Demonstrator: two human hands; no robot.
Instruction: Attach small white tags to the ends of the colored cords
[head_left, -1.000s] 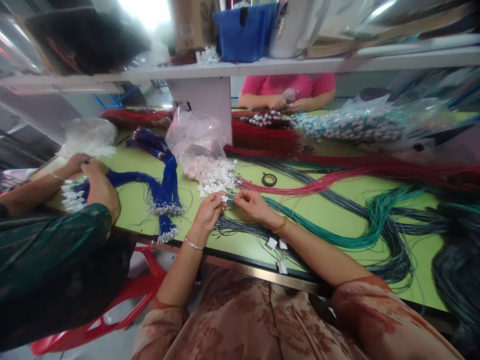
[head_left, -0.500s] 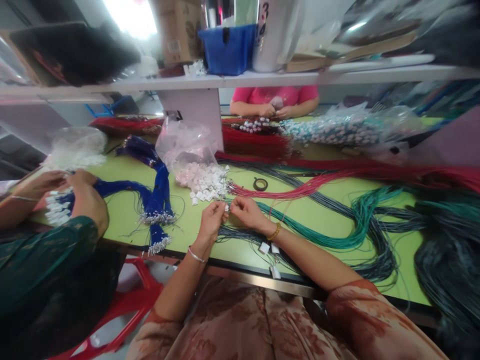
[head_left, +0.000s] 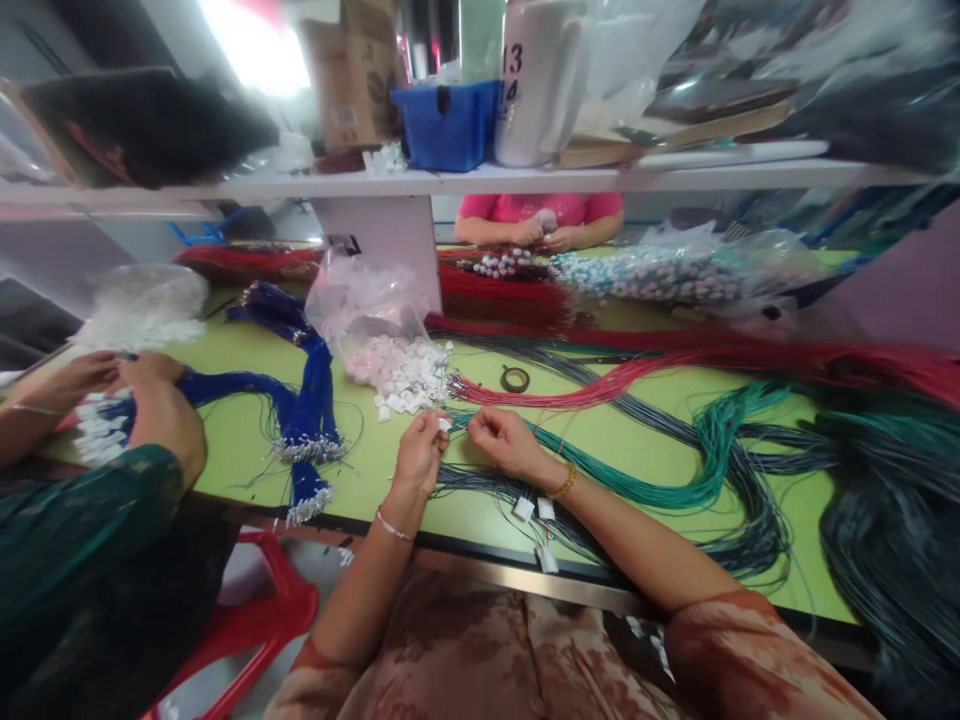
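My left hand (head_left: 418,455) pinches a small white plastic connector (head_left: 444,425) between thumb and fingertips. A short gap to the right, my right hand (head_left: 506,440) is closed with its fingers curled in; whatever it may hold is too small to make out. Behind my left hand lies a heap of white connectors (head_left: 412,378), spilling from a clear plastic bag (head_left: 367,300). Green wires (head_left: 645,490) run from between my hands out to the right. Below my right hand, several white connectors (head_left: 523,509) on wires rest near the table edge, beside dark grey wires (head_left: 472,480).
Pink-red wires (head_left: 570,395) and a roll of tape (head_left: 515,379) lie behind my hands. Left, a co-worker's hands (head_left: 150,370) work beside blue wire bundles (head_left: 306,400). Across the table sits a person in a pink top (head_left: 540,210). A shelf (head_left: 480,181) with a blue bin (head_left: 444,125) spans above.
My right hand has moved apart from my left, widening the gap between them. The connector in my left hand now shows more clearly. The whole view has shifted slightly.
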